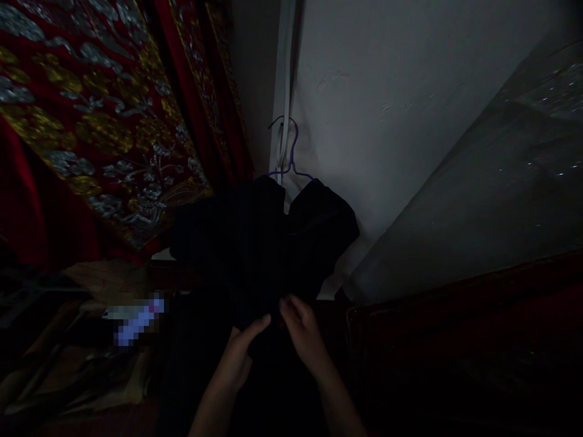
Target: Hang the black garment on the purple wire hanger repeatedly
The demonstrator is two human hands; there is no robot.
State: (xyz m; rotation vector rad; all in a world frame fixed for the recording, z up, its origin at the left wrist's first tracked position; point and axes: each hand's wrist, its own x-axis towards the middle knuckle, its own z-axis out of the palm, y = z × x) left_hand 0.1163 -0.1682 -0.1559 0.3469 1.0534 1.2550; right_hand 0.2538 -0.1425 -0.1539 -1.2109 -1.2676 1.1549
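A dark short-sleeved garment, perhaps a shirt (255, 237), hangs from a thin purple hanger (293, 152) against the wall. Both my hands are at the lower front of it. My left hand (241, 352) grips the cloth, thumb on top and the other fingers behind the fabric. A short way to the right, my right hand (298, 328) has its fingers curled and pinched at the same dark cloth. The light is very dim, so buttons or seams between the hands cannot be made out.
Red cloth with gold and silver embroidery (113, 127) hangs at the upper left. A pale strap or cord (286, 73) runs down to the hanger's hook. Greyish translucent sheeting (478, 182) slants at the right above a dark red surface (478, 328). Cluttered items lie at lower left.
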